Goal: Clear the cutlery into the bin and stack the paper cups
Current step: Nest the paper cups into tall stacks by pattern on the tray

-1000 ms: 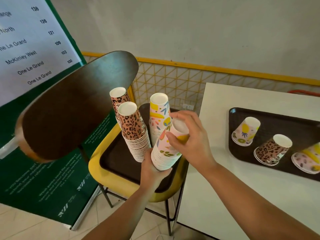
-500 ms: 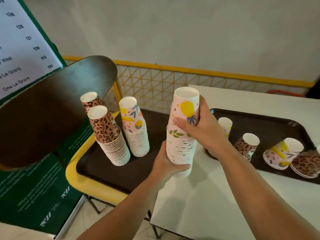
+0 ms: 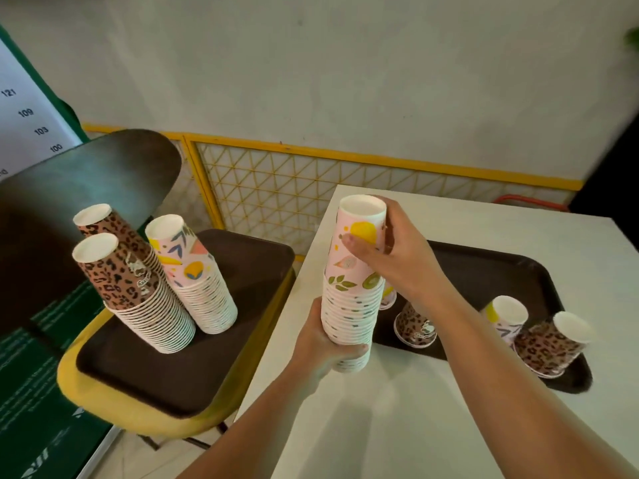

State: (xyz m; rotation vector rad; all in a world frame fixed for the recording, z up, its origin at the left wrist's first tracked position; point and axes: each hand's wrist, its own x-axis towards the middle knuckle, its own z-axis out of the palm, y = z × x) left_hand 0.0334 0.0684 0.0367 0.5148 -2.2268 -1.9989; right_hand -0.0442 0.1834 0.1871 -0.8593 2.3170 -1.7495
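At the upper left of the frame a sign (image 3: 24, 119) reads 121, 109, 103, 100. My left hand (image 3: 323, 347) grips the base of the fruit-print cup stack (image 3: 352, 305), and my right hand (image 3: 397, 257) clasps its top cup. Since half a second ago the stack has come fully over the white counter (image 3: 397, 426), at frame centre, beside the dark tray (image 3: 484, 271) of loose cups (image 3: 415, 323).

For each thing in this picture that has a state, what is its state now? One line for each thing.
Fruit-print stack: upside down, held above the table by both hands.
Left hand: grips the stack's lower end.
Right hand: grips the stack's top.
Leopard stacks: upside down, leaning, on the chair's tray.
Floral stack: upside down, leaning, same tray.
Loose cups: upside down, unstacked, on the table tray.
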